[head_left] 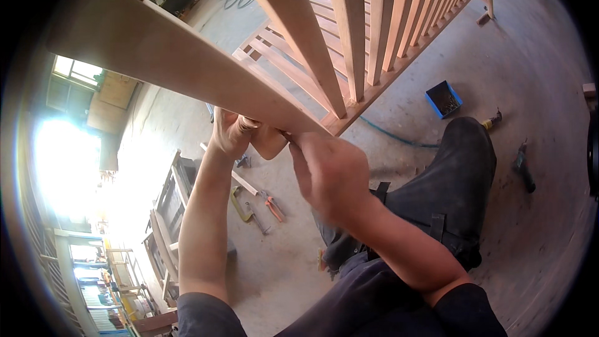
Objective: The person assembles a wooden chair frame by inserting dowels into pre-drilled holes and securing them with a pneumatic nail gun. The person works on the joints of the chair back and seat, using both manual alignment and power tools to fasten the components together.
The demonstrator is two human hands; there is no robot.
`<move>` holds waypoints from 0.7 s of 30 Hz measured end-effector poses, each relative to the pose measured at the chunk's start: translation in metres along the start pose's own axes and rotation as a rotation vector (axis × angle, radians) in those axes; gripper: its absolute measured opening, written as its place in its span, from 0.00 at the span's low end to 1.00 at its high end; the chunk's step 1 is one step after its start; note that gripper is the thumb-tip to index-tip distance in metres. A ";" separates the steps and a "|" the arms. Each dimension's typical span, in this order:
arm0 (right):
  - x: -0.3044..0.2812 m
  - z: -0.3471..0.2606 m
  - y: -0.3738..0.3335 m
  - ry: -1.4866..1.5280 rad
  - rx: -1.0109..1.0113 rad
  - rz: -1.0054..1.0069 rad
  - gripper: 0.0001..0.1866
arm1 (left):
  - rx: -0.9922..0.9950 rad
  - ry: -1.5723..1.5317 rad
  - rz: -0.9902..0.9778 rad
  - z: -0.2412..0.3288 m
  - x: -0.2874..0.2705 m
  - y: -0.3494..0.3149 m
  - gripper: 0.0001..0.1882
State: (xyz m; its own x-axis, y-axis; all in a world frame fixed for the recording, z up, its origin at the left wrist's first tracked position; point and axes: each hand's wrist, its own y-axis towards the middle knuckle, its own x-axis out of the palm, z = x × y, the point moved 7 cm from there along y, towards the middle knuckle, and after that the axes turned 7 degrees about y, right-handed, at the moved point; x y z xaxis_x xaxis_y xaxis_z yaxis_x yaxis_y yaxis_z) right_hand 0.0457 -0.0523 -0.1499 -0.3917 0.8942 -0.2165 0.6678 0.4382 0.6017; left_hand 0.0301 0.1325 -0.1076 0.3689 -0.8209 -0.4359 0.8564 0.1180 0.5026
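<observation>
A slatted wooden bench (pixel 324 19) fills the upper middle, with a broad post (pixel 187 65) slanting across close to me. My left hand (pixel 232 134) is closed against the underside of this post, fingers curled at a short rounded wooden piece (pixel 268 142); some fingertips are hidden behind the wood. Just right of that piece, my right hand (pixel 331 178) is closed in a pinch at the post's lower edge. A tiny dark bit shows at its fingertips, too small to name.
On the concrete floor lie a clamp (pixel 243 207), orange-handled pliers (pixel 272 207) and a wooden strip (pixel 244 182). Beyond my bent knee (pixel 465 156) are a blue box of small hardware (pixel 443 99), a yellow tool (pixel 493 120), a dark power tool (pixel 524 167) and a hose (pixel 393 135).
</observation>
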 end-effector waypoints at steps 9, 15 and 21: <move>0.007 0.012 0.001 0.063 -0.026 0.019 0.03 | -0.003 -0.032 0.006 -0.010 -0.003 -0.004 0.33; 0.014 -0.001 -0.006 -0.076 0.045 0.059 0.07 | 0.012 -0.060 -0.008 -0.008 0.000 0.000 0.32; -0.003 -0.004 0.006 -0.021 0.037 -0.003 0.05 | 0.014 0.010 -0.001 -0.007 -0.002 -0.003 0.31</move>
State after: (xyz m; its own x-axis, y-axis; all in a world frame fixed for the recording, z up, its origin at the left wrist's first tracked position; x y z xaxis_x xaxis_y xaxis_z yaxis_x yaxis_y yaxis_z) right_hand 0.0483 -0.0527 -0.1422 -0.3808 0.8944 -0.2346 0.6897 0.4437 0.5722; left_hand 0.0292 0.1379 -0.1133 0.3718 -0.8156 -0.4433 0.8517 0.1098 0.5123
